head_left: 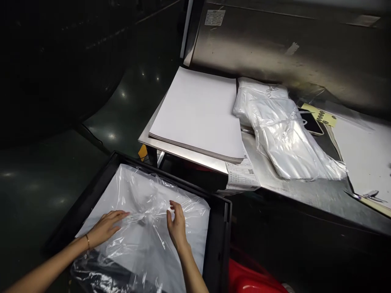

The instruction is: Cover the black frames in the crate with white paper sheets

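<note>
A clear plastic bag (pixel 152 248), gathered into a knot-like bunch near its middle, lies over white sheets (pixel 195 228) in a black tray (pixel 224 240). My left hand (pixel 106 228) rests on the plastic left of the bunch, fingers stretched out towards it. On the other side, my right hand (pixel 177 224) is just right of the bunch, thumb and fingers apart and curved, with nothing visible between them. Part of the bag spreads loosely over the tray's near edge. Whether the right fingertips touch the plastic, I cannot tell.
Beyond the tray, a metal table (pixel 210 160) carries a stack of white sheets (pixel 201 110) and folded clear plastic bags (pixel 284 134). Farther right lie a phone (pixel 311 122), a yellow note (pixel 324 115) and small snips (pixel 374 196). Something red (pixel 250 278) stands below, right of the tray.
</note>
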The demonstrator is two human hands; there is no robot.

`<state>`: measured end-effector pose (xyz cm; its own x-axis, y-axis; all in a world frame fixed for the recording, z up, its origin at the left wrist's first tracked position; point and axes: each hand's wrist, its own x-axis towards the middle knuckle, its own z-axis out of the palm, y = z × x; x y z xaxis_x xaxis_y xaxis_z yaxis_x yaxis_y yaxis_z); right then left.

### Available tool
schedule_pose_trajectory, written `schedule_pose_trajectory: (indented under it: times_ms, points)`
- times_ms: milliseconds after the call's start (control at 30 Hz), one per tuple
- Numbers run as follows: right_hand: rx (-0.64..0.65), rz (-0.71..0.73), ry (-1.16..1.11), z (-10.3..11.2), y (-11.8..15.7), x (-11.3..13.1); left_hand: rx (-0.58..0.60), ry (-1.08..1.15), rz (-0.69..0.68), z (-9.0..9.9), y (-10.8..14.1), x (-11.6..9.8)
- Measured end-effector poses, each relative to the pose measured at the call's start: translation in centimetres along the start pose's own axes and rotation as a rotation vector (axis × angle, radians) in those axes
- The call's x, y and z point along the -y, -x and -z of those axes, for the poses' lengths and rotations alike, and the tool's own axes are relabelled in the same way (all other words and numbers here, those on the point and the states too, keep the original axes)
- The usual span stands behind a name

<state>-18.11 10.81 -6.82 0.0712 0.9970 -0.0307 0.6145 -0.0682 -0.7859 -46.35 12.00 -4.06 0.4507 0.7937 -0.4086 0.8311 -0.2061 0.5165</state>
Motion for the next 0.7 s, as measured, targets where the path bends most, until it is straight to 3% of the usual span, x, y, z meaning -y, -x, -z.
schedule_pose_trajectory:
  times_ms: [133,200,267,333,400,533,633,700]
  points:
    - [0.067,0.089,0.051,1.5,9.1,4.7,0.002,0.132,0.194,3.0,3.0,0.7]
    - [0.142,0.098,0.121,0.8,13.3,6.0,0.057,0.167,0.216,3.3,4.7,0.3]
    - [0.211,0.104,0.187,-0.2,14.7,5.7,0.155,0.187,0.172,2.8,6.2,-0.2]
    - [0.265,0.08,0.258,-0.8,12.8,3.9,0.235,0.182,0.129,1.7,6.9,-0.4]
    - [0.256,0.003,0.361,-0.7,8.7,1.2,0.243,0.16,0.139,0.5,5.9,0.1]
    - [0.207,-0.209,0.601,0.0,1.7,-3.0,0.114,0.135,0.243,-0.9,0.4,1.1]
    - [0.288,-0.27,0.693,0.8,1.5,-3.3,0.107,0.158,0.179,0.2,-2.1,0.8]
    - [0.326,-0.243,0.706,2.0,2.3,-2.1,0.057,0.169,0.146,2.1,-1.4,0.7]
